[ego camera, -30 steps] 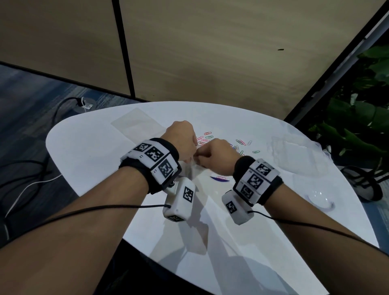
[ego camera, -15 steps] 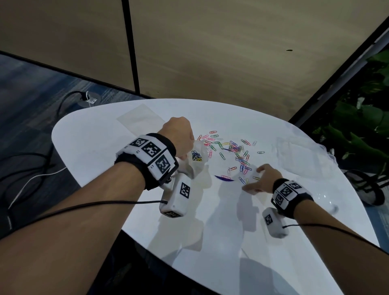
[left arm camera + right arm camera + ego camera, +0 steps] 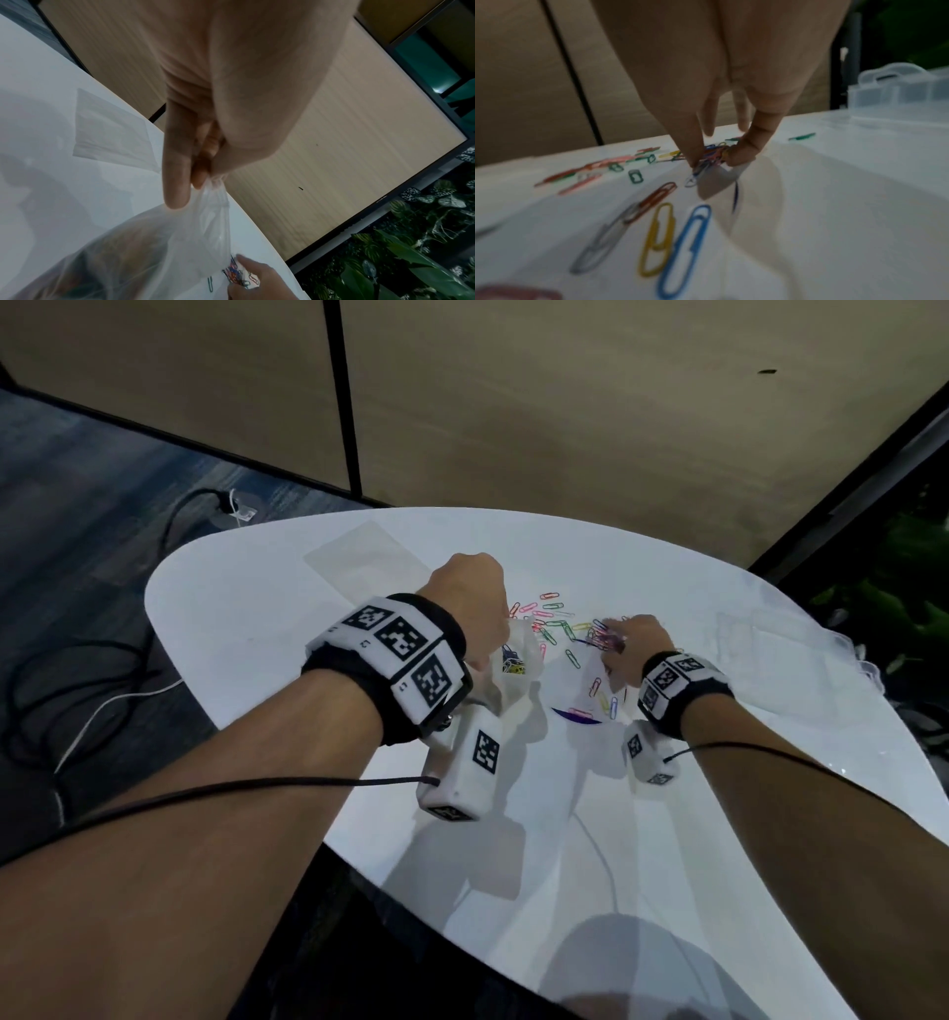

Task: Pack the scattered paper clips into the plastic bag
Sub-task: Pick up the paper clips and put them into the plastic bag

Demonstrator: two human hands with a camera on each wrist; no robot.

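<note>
The right hand [image 3: 634,642] is clamped on a small bunch of paper clips [image 3: 711,157], pinched between thumb and fingertips just above the bench [image 3: 257,618]. Judged purpose: gathering several clips at once reduces the number of transfers.

The left hand [image 3: 470,603] pinches the rim of the plastic bag [image 3: 164,239], fingers together on the film. The bag hangs from this grip with its body resting on the bench, just left of the clip pile; the raised rim probably keeps the mouth accessible. Coloured items already show through the film.

Loose paper clips [image 3: 557,621] remain scattered between and beyond the hands; a yellow and a blue clip [image 3: 680,243] lie nearest the right wrist. A flat clear sheet [image 3: 367,557] lies beyond the left hand. A translucent lidded box [image 3: 898,91] stands at the right, well apart from the transfer path. Nothing blocks the route to the bag mouth.
</note>
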